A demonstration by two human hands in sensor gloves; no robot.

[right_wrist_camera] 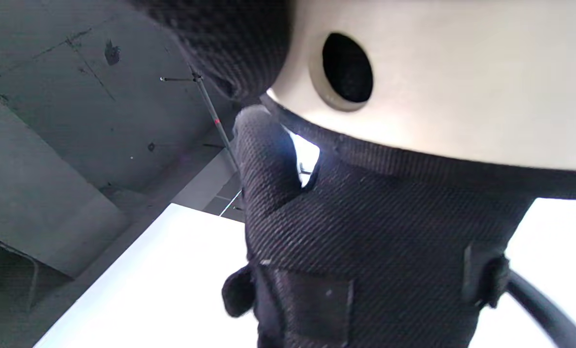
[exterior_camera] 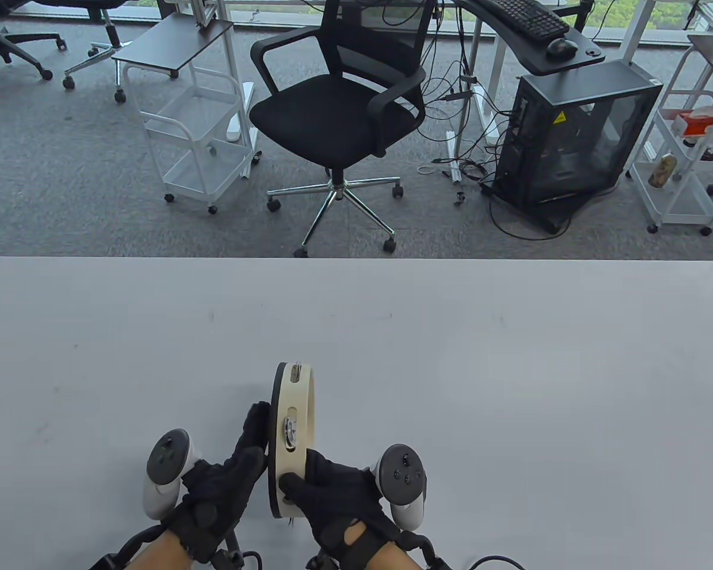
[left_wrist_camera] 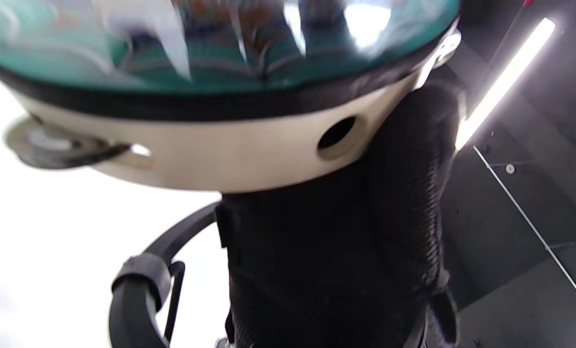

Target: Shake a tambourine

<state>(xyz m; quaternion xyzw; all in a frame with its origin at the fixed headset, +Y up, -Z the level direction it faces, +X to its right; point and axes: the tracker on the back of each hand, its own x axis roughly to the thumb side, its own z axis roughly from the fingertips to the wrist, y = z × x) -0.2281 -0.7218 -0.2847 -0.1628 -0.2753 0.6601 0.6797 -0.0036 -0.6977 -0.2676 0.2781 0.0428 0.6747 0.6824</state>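
Above the near edge of the white tabletop (exterior_camera: 356, 320), the right hand (exterior_camera: 338, 499) grips an on-edge tambourine (exterior_camera: 291, 433); the left hand (exterior_camera: 220, 487) lies flat against its drumhead. Only the left wrist view shows the teal, glossy skin (left_wrist_camera: 210, 48).

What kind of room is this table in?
Probably an office or lab: beyond the table stand a swivel chair, a PC tower with trailing cables, a keyboard on a desk, and wheeled carts.
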